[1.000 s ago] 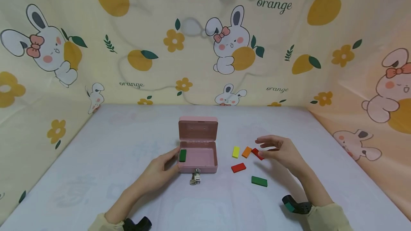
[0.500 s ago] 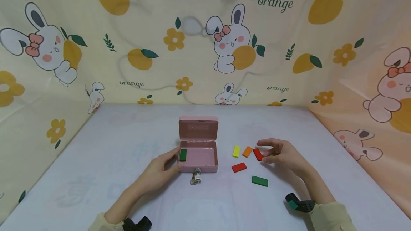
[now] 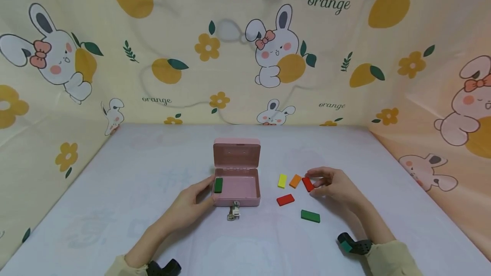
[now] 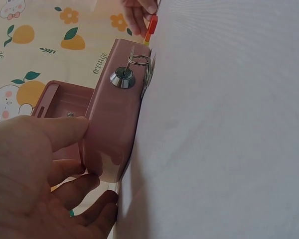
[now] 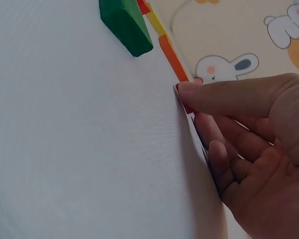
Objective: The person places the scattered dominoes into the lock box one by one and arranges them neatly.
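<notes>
A pink metal cash box stands with its lid raised and a green domino block inside at the left. My left hand grips its left side, the thumb near the front corner, as the left wrist view also shows. Keys hang from the lock at the front. On the right, my right hand pinches a red domino block by its ends, low over the table. In the right wrist view my thumb covers part of that red block.
Left of the pinched block lie an orange block and a yellow block. Closer to me are a second red block and a green block. A patterned cloth rises behind the white table.
My right hand has shifted slightly, and its thumb and fingers have come round the red block, which has turned to stand more upright in the view. My left hand stays at the box.
</notes>
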The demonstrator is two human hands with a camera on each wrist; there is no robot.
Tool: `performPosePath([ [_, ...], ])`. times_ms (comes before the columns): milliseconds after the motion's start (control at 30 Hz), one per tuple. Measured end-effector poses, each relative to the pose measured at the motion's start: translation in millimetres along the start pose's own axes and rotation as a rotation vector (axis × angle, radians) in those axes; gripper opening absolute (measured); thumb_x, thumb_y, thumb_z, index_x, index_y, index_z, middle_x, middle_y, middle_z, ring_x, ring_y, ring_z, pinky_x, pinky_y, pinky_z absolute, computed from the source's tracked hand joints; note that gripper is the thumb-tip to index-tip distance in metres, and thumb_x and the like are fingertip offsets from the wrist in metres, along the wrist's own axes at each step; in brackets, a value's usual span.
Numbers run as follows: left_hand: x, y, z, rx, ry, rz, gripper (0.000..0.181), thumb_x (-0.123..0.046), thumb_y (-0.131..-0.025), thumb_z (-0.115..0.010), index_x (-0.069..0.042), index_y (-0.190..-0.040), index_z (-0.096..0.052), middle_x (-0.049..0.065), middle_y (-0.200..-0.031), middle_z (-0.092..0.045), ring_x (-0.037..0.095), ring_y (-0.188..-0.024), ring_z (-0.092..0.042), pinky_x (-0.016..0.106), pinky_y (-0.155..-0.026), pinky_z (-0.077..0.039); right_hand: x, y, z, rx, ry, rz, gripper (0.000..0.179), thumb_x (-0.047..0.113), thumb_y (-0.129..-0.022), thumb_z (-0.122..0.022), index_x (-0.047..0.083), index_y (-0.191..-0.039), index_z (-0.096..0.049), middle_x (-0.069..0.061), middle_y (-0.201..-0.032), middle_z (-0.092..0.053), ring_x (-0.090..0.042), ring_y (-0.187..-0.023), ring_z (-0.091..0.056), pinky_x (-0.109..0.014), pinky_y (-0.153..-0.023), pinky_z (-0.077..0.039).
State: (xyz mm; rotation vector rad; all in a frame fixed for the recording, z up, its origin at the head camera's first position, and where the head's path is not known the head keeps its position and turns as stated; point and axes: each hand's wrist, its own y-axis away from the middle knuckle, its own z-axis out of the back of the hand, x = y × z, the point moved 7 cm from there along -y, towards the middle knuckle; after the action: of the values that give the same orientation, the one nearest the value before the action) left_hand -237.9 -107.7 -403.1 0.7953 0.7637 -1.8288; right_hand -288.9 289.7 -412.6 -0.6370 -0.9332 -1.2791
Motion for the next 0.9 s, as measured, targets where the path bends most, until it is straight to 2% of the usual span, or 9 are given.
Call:
performPosePath([
  [267, 5.1, -1.0, -3.0, 0.017, 0.032, 0.043, 0.065, -0.034, -0.097, -0.065, -0.008, -0.151, -0.040, 0.008, -0.151, -0.041, 0.027, -0.139, -0.034, 0.045, -0.112, -0.029, 1.7, 1.6, -1.8, -0.045, 0.002, -0.034, 0.056, 0.001, -0.077, -0.083, 0.005, -0.128, -0.062, -0.013, -0.120, -0.063, -0.029, -0.093, -0.057, -0.028, -0.069, -0.056],
  [533, 5.2, -0.9, -1.8, 0.004, 0.016, 0.033, 0.066, -0.036, -0.096, -0.065, -0.008, -0.151, -0.040, 0.009, -0.151, -0.041, 0.028, -0.139, -0.034, 0.046, -0.112, -0.029, 7.9, 1.2, -2.2, -0.050, 0.053, -0.012, 0.053, 0.002, -0.078, -0.082, 0.005, -0.128, -0.062, -0.012, -0.119, -0.063, -0.028, -0.094, -0.057, -0.028, -0.069, -0.056],
  [900, 3.5, 0.1, -2.9, 0.017, 0.006, 0.022, 0.066, -0.034, -0.097, -0.065, -0.007, -0.151, -0.039, 0.009, -0.151, -0.040, 0.029, -0.140, -0.033, 0.047, -0.112, -0.028, 4.1, 2.7, -1.9, -0.054, 0.047, -0.024, 0.052, 0.003, -0.078, -0.082, 0.005, -0.127, -0.063, -0.011, -0.116, -0.064, -0.028, -0.092, -0.056, -0.029, -0.069, -0.056],
])
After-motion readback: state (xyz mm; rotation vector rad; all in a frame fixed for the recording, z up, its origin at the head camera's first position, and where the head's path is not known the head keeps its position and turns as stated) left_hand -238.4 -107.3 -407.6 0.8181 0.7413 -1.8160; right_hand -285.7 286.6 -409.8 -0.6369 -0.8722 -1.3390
